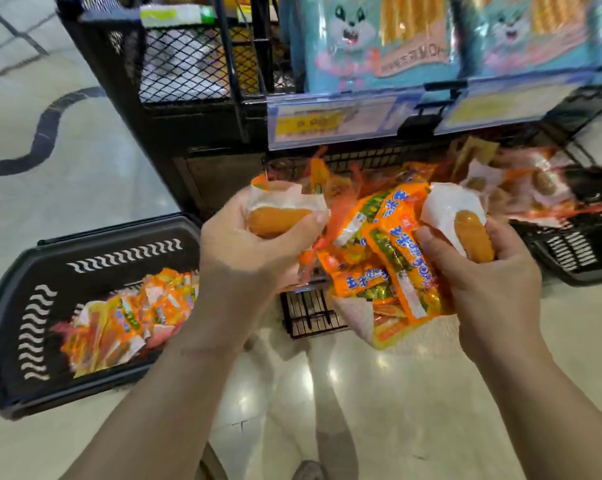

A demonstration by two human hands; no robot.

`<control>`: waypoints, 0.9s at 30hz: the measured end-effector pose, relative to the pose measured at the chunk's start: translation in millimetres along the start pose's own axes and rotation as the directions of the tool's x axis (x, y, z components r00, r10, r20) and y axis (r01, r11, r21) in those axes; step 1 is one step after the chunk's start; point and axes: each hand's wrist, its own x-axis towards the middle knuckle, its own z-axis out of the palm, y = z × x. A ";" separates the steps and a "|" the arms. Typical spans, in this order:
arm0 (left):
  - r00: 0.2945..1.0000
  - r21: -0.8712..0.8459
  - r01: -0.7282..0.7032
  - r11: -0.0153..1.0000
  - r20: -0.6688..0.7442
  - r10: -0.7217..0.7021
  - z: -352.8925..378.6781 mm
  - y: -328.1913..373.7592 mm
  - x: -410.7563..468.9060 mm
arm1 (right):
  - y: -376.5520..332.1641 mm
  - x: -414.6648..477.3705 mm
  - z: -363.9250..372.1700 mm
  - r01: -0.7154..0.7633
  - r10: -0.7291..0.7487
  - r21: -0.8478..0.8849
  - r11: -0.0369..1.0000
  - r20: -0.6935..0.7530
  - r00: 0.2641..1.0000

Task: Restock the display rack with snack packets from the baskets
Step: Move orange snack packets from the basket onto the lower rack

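Display rack (202, 133) — black mesh, standing straight ahead on the pale floor (85, 168). Blue rabbit-print bags (379, 46) are filling its upper shelf, above the price strips (330, 121). Left basket (22, 306) is lying on the floor, holding orange packets. Right basket (576, 258) is sitting beside the rack, also stocked. Left hand (254, 251) is clutching a white sausage packet (279, 211). Right hand (483, 271) is clutching a second sausage packet (462, 220) — a bunch of orange snack packets (400, 258) is hanging between the hands, hiding part of the rack's low tier.
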 end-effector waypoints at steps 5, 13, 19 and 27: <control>0.996 0.048 -0.086 0.995 0.030 0.085 37.0 -2.1 13.8 | 7.4 36.4 -10.3 0.021 -0.012 0.105 0.994 -0.081 0.997; 0.996 0.203 -0.091 0.975 0.001 0.093 69.4 -25.3 38.5 | 30.3 83.6 -6.9 0.043 -0.009 0.249 0.968 -0.133 0.991; 0.986 0.795 -0.153 0.586 0.163 0.037 77.8 -65.4 60.3 | 57.2 116.9 7.3 0.012 0.005 0.150 0.989 -0.116 0.993; 0.940 0.946 -0.200 0.256 0.112 0.323 74.6 -91.8 68.5 | 55.9 127.4 11.6 0.305 -0.302 -0.725 0.617 0.139 0.943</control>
